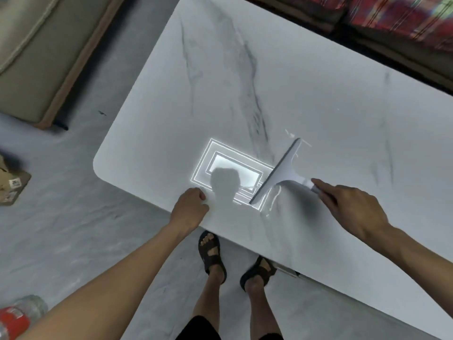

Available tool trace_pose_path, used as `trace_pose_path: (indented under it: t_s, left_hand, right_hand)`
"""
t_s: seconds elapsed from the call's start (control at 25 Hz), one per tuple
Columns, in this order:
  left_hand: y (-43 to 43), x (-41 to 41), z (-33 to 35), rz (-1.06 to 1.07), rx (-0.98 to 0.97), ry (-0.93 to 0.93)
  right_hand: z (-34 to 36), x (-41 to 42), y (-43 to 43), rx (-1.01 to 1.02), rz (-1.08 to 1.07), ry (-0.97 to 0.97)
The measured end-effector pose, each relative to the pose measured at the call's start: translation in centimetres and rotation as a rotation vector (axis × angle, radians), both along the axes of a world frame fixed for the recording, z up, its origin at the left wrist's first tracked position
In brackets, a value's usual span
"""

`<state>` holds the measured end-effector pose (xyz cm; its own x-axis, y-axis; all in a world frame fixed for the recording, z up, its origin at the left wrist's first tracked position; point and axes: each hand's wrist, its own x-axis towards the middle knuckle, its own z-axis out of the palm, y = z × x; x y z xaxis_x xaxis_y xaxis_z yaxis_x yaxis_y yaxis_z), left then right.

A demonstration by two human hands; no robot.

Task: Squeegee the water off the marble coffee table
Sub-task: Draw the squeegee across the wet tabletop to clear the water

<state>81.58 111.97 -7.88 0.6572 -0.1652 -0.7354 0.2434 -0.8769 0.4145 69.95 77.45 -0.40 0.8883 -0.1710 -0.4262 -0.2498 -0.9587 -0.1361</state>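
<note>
Down at the bottom of the view are both forearms and, between them, 2 feet in dark strapped sandals (pixel 212 251) standing on the grey floor (pixel 73 217) just beside the near edge of the marble bench (pixel 220 82).

My left hand (pixel 188 211) rests on that near edge, its fingers (pixel 202 195) curled together against the stone with nothing between them.

My right hand (pixel 353 212) reaches over the bench top, and its fingers (pixel 323 190) are clamped round the handle of the white squeegee (pixel 282 173). The index finger lies stretched along the handle toward the blade. The blade sits tilted on the marble, running from its far tip down to its near tip by the bench edge.

Thin bright streaks and beads of water (pixel 275 200) lie on the stone just beside the blade, some on the handle side near the front edge and a few past the far tip.

Touching the blade's left side in the view is the reflection of a rectangular ceiling light (pixel 230 163), with the dark shadow of a head across it.

Off the bench, a beige sofa (pixel 31 69) stands on the floor at far left, a clear bottle with a red label (pixel 17 317) lies at the bottom left corner, and a red patterned fabric (pixel 404 18) shows at top right.
</note>
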Motion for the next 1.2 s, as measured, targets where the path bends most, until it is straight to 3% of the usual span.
trace_pose_path:
  t_s: [0.16,0.36,0.44,0.64,0.84,1.0,1.2]
  left_hand:
    - [-0.1,-0.1,0.3,0.070,0.020,-0.173]
    - [1.5,-0.4,0.1,0.044,0.134,-0.227]
    - [1.7,-1.0,-0.2,-0.014,0.174,-0.249]
    - [-0.8,-4.0,-0.8,-0.171,0.042,-0.112]
    - [-4.3,-6.3,-1.1,-0.279,0.022,0.036]
    - [-4.3,-6.4,-0.2,-0.063,0.026,-0.061]
    - [-0.3,-3.9,0.6,0.247,0.057,-0.221]
  right_hand:
    - [1.3,0.0,2.4,0.048,-0.002,-0.046]
    - [-2.6,3.0,11.5,0.229,0.348,0.018]
    - [-3.8,3.0,12.3,0.233,0.378,0.029]
    - [-2.5,-2.4,4.5,0.126,0.237,-0.039]
    - [0.0,-9.6,-3.8,-0.033,0.085,0.064]
    - [1.3,-10.6,-3.6,-0.055,0.132,0.054]
    - [-1.2,-1.8,6.4,0.147,0.449,0.011]
